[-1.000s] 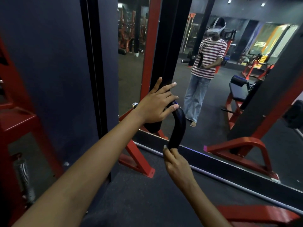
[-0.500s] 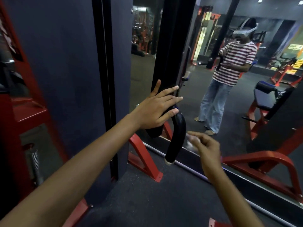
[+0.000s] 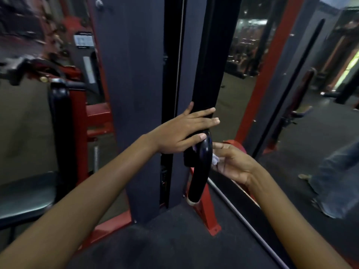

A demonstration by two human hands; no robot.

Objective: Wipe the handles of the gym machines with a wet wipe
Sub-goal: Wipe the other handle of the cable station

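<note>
Scene: a person is standing at a gym machine beside a wall mirror (image 3: pixel 291 133), both arms reaching forward to a curved black handle (image 3: pixel 201 167).
Left hand: the left hand (image 3: pixel 180 133) is lying flat over the top of the handle, fingers straight and spread, steadying it rather than gripping it.
Right hand: the right hand (image 3: pixel 233 164) is cupping in from the mirror side, fingers loosely curled, pinching a small white wet wipe (image 3: pixel 215 159) against the handle's side.
Handle: it is hanging in front of the dark upright post (image 3: pixel 139 94), its pale-capped lower end near the red frame foot (image 3: pixel 209 216) on the dark floor.
Doing it well: the wipe looks bunched small, so the right hand probably needs to wrap it round the bar and draw it along the full curve, down to the capped tip, while the left keeps the handle from swinging.
Writing: a white placard (image 3: pixel 84 40) is showing on a machine to the left, too blurred to read; no brand is legible.
</note>
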